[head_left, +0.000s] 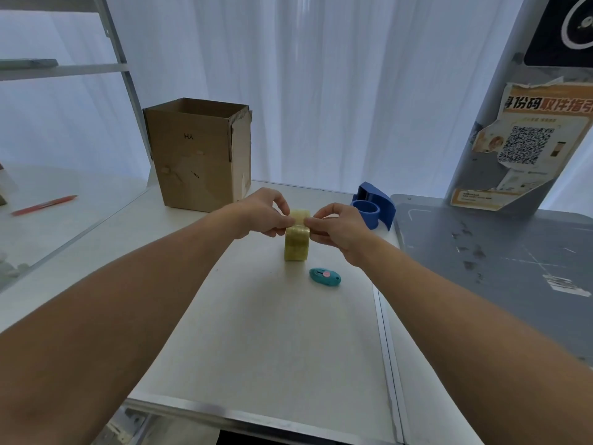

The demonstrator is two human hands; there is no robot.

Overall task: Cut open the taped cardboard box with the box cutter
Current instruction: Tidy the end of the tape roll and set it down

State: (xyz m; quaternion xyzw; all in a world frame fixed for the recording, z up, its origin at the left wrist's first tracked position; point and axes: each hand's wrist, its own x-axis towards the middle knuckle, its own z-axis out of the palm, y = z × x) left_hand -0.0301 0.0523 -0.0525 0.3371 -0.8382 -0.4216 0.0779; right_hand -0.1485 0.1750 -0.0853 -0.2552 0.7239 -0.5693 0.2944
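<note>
A roll of yellowish packing tape (296, 245) stands on edge in the middle of the white table (256, 342). My left hand (261, 213) and my right hand (337, 224) both pinch at its top, fingertips nearly meeting. A small teal box cutter (324, 276) with a pink slider lies on the table just right of the roll, untouched. The brown cardboard box (199, 155) stands at the back left with its top open and one corner torn.
A blue tape dispenser (373, 205) sits behind my right hand. A grey cutting mat (500, 277) covers the right side. A red pen (45, 204) lies on the glass shelf at left. A post with a QR-code poster (526, 146) rises at back right.
</note>
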